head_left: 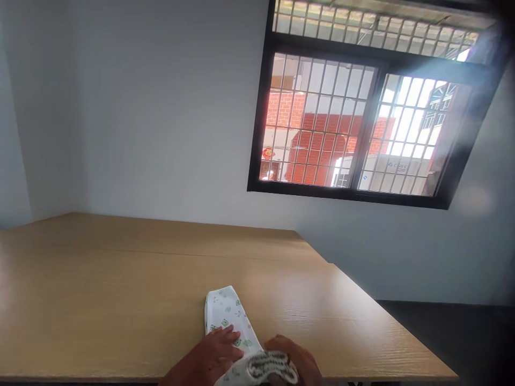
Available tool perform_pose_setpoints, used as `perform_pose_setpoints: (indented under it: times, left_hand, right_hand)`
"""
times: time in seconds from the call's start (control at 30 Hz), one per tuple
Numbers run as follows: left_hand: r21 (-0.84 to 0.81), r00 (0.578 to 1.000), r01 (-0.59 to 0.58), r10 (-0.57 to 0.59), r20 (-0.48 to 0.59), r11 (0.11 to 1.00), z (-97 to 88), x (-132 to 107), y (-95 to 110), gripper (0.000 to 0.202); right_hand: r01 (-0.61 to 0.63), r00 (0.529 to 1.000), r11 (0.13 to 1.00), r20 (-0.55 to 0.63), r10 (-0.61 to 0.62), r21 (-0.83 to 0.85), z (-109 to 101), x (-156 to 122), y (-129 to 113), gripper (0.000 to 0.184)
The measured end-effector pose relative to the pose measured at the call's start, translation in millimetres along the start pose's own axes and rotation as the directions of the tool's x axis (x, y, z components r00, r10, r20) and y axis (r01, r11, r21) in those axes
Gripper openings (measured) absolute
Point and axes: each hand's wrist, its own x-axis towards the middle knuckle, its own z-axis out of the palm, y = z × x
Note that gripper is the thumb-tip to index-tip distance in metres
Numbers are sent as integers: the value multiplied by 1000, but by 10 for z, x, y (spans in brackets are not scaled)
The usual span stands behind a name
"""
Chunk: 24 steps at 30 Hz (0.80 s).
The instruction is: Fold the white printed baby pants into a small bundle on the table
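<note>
A folded white cloth garment with small green prints lies near the front edge of the table. Its far end is narrow and flat. At its near end is a bunched, greyish elastic-looking band. My left hand rests on the fabric from the left, fingers spread and fairly flat. On the right, my right hand curls around the side of the bunched band; its fingertips are partly hidden. The nearest part of the garment runs out of view at the bottom.
The light wooden table has a seam across its far part and its right edge slants toward me. Beyond stands a grey-white wall with a black-framed, barred window. Dark floor shows at the right.
</note>
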Motion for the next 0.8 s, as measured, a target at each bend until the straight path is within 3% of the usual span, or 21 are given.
perform_pose_setpoints:
  times: [0.1,0.2,0.33,0.47,0.57,0.67,0.73,0.8]
  left_hand:
    - [-304,977,79,-135,-166,949,49,26,-63,52]
    - [-460,919,103,-261,-295,882,-16,63,-112,59]
    - [-498,896,104,-299,-330,861,-90,75,-108,56]
    - [-529,907,84,-285,-311,845,3,74,-172,61]
    - [-390,895,73,-233,-380,918,107,52,-256,58]
    - [1,849,89,-75,-523,996,145,44,-193,51]
    - [214,905,60,37,-424,975,111,68,-34,50]
    - [296,982,11,45,-183,955,41,106,160,52]
  right_hand:
    - [-241,968,967,-56,246,79,75,371,-22,29]
    - [-299,954,945,54,294,131,238,853,190,31]
    - [-343,935,936,121,333,79,608,1312,659,24]
    - [-399,912,917,118,393,24,966,1351,1002,14]
    - [-385,920,923,74,384,0,1094,1251,1096,22]
    - [-353,936,936,-7,353,-14,1095,1179,1091,36]
    - [-356,932,934,-82,353,-31,1035,1131,1039,34]
    - [-345,934,937,-117,338,-48,935,1035,939,28]
